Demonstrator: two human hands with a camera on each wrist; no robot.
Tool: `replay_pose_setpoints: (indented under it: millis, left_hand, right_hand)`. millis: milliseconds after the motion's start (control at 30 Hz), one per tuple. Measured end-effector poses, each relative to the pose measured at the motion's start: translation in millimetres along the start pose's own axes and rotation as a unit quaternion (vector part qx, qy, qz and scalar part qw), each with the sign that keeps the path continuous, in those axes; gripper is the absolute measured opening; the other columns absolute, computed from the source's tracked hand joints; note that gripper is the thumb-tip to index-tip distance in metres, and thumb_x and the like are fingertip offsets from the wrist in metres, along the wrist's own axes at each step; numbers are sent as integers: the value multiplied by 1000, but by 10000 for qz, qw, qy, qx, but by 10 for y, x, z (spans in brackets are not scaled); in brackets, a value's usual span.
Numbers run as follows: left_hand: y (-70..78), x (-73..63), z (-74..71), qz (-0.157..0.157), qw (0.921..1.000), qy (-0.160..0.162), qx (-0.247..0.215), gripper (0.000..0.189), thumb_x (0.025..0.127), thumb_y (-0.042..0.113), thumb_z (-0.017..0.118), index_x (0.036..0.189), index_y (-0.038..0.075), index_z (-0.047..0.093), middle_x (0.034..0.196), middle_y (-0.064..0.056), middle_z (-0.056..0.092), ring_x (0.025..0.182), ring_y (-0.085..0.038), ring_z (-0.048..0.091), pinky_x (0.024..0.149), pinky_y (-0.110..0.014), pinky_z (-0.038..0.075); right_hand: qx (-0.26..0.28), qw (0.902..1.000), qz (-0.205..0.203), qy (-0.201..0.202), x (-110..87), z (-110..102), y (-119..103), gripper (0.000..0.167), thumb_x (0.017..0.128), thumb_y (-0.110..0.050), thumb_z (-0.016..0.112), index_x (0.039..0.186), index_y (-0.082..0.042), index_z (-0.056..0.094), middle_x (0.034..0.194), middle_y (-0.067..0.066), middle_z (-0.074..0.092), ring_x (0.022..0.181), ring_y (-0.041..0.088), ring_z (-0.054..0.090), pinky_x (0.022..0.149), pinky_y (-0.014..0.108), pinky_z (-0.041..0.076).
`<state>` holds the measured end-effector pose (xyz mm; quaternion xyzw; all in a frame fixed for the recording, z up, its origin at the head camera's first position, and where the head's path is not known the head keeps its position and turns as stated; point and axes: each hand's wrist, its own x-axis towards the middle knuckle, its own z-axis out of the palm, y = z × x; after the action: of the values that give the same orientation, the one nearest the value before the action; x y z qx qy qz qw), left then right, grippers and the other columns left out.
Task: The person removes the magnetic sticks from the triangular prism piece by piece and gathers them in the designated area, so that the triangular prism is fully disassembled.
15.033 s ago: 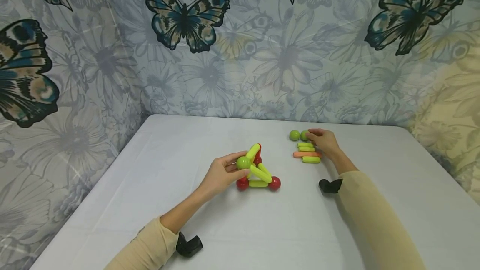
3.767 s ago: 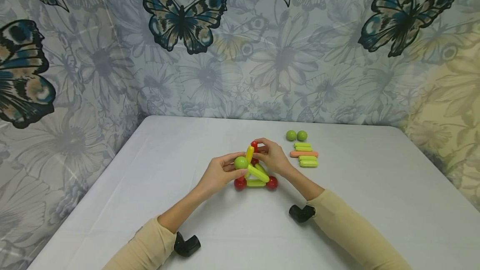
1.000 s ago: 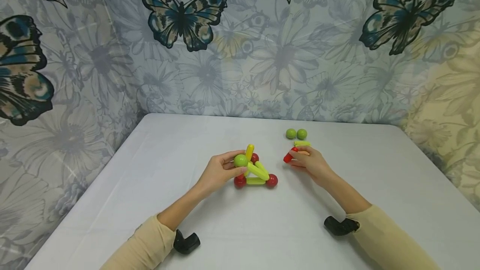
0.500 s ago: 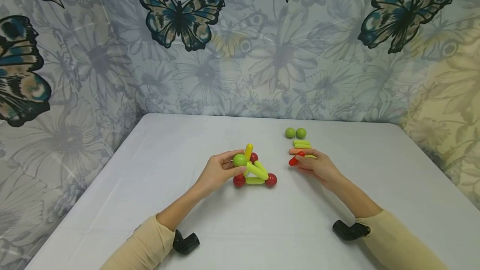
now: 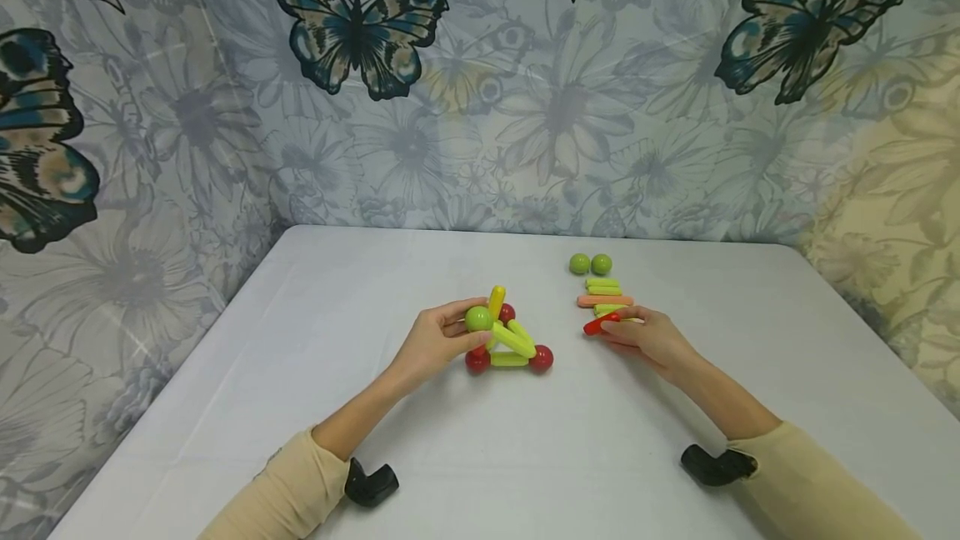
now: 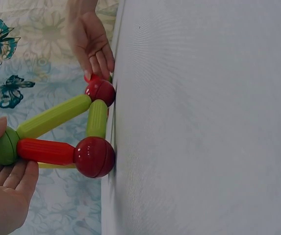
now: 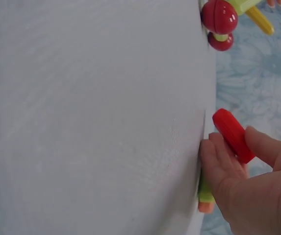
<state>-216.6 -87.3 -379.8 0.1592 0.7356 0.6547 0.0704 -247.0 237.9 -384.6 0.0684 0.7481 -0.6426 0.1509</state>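
In the head view my left hand [image 5: 444, 338] grips a green ball [image 5: 479, 319] at the top of a ball-and-rod structure on the table. Red balls [image 5: 542, 358] joined by yellow-green rods [image 5: 510, 359] form its base. A yellow rod [image 5: 497, 298] sticks up from the green ball. The left wrist view shows a red rod [image 6: 47, 151] running from that ball down to a red ball [image 6: 95, 156]. My right hand [image 5: 652, 342] pinches a loose red rod [image 7: 233, 135] between thumb and fingers, at the near end of a row of rods, partly covering them.
Beyond the right hand lie an orange rod [image 5: 603, 301] and yellow-green rods [image 5: 603, 287] side by side. Two loose green balls [image 5: 590, 264] stand behind them. A patterned wall [image 5: 465, 148] borders the white table [image 5: 360, 273].
The right hand has taken the red rod from the structure's top to the row of rods, then shifted nearer and turned it flatter. The left hand has kept its grip.
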Motion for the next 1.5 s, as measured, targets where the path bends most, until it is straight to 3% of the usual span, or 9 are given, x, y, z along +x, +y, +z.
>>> replay_pose_setpoints:
  millis: [267, 600, 767, 967, 1200, 1500]
  left_hand:
    - [2, 10, 3, -15, 10000, 20, 4, 52, 86, 9, 71, 135, 4, 54, 131, -15, 55, 114, -25, 58, 87, -29, 51]
    - [9, 0, -8, -30, 10000, 41, 23, 52, 86, 8, 72, 135, 4, 54, 130, -15, 56, 114, -24, 58, 87, -28, 50]
    - [13, 1, -12, -31, 10000, 58, 36, 52, 86, 8, 72, 135, 3, 54, 131, -15, 55, 115, -24, 58, 87, -28, 50]
    - [9, 2, -7, -60, 10000, 43, -6, 53, 86, 8, 72, 135, 2, 53, 130, -15, 56, 114, -24, 58, 87, -28, 51]
    - [56, -16, 0, -97, 9999, 51, 40, 53, 86, 7, 71, 135, 2, 53, 132, -16, 54, 116, -25, 57, 87, -28, 50]
    - [-3, 3, 1, -62, 10000, 66, 31, 52, 86, 9, 72, 135, 4, 54, 132, -15, 54, 116, -24, 57, 87, -28, 50]
  right_hand:
    - [-110, 9998, 138, 79, -30, -88, 43, 53, 93, -18, 64, 129, 9, 36, 103, 7, 61, 87, 11, 67, 83, 28, 52]
    - [8, 9987, 486, 143, -53, -171, 90, 46, 95, -15, 60, 126, 11, 37, 88, 4, 69, 76, 13, 68, 74, 27, 55]
    - [465, 9965, 678, 131, -54, -183, 83, 47, 95, -12, 60, 129, 13, 37, 87, 5, 69, 79, 13, 69, 77, 27, 55]
    - [1172, 9898, 811, 66, -79, -195, 99, 58, 96, -6, 57, 139, 14, 25, 86, 6, 69, 81, 14, 68, 80, 28, 54]
    - [1449, 9870, 691, -34, -102, -183, 121, 64, 97, -2, 52, 144, 15, 11, 88, 6, 67, 83, 15, 67, 83, 30, 53]
    - [1673, 9833, 712, 11, -116, -166, 114, 58, 99, -2, 49, 143, 13, 14, 89, 5, 66, 85, 15, 67, 85, 31, 52]
